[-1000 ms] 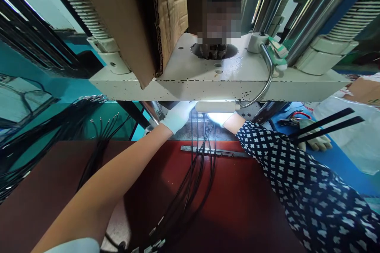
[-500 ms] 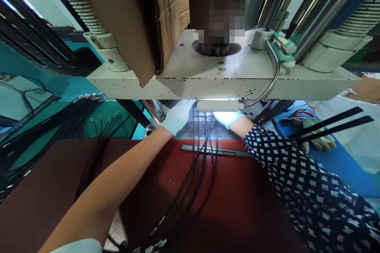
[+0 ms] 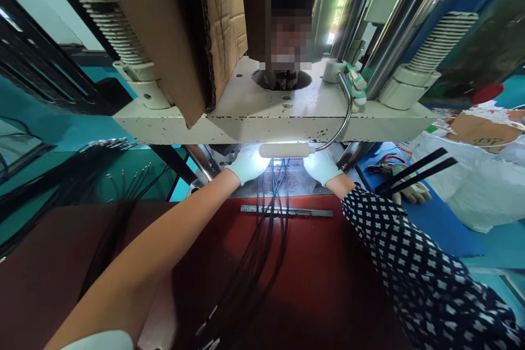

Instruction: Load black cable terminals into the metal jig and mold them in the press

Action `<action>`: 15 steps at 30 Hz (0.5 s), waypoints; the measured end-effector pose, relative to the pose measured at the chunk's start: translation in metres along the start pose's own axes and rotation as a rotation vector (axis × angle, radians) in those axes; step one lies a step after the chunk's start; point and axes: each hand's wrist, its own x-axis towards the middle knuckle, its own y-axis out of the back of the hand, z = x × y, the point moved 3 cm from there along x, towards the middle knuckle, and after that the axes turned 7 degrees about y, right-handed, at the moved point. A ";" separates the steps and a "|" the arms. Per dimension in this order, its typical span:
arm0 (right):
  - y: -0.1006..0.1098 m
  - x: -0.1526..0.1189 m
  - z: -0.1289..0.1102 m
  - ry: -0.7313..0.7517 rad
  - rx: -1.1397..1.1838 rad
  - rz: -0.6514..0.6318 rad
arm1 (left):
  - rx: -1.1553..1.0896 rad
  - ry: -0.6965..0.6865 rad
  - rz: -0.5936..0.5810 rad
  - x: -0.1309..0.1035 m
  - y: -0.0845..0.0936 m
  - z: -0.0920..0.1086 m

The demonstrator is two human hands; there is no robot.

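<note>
Both my hands wear white gloves and reach under the cream machine plate (image 3: 262, 128). My left hand (image 3: 251, 165) is left of several black cables (image 3: 271, 202), close to where they run in under the plate. To their right is my right hand (image 3: 322, 167). The fingers of both hands are hidden behind the plate and the lit white lamp (image 3: 286, 150). The cables come out toward me over the red-brown table (image 3: 320, 273), crossing a flat metal bar (image 3: 305, 212). Their near ends have metal tips.
Bundles of black cables (image 3: 102, 158) with metal ends lie at the left. A cardboard sheet (image 3: 223, 27) leans on the plate. At the right, a blue surface (image 3: 435, 224) holds a work glove (image 3: 414, 192) and two black strips (image 3: 418, 172). Beyond stands a white bag (image 3: 471, 191).
The camera view has shifted a little. My right hand has moved outward, away from the cables, and shows more of its glove. My left hand stays beside the cables.
</note>
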 end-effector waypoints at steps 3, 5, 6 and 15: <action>-0.002 0.000 -0.002 0.008 0.007 0.010 | -0.007 -0.007 0.009 0.002 -0.004 0.000; -0.002 0.002 -0.005 0.010 0.008 0.002 | -0.013 -0.015 0.017 0.003 -0.006 -0.002; -0.001 0.003 -0.007 0.010 0.008 -0.003 | -0.018 -0.018 0.019 0.003 -0.007 -0.002; 0.005 0.010 -0.020 -0.033 0.034 -0.056 | -0.164 -0.039 0.005 0.007 -0.011 -0.002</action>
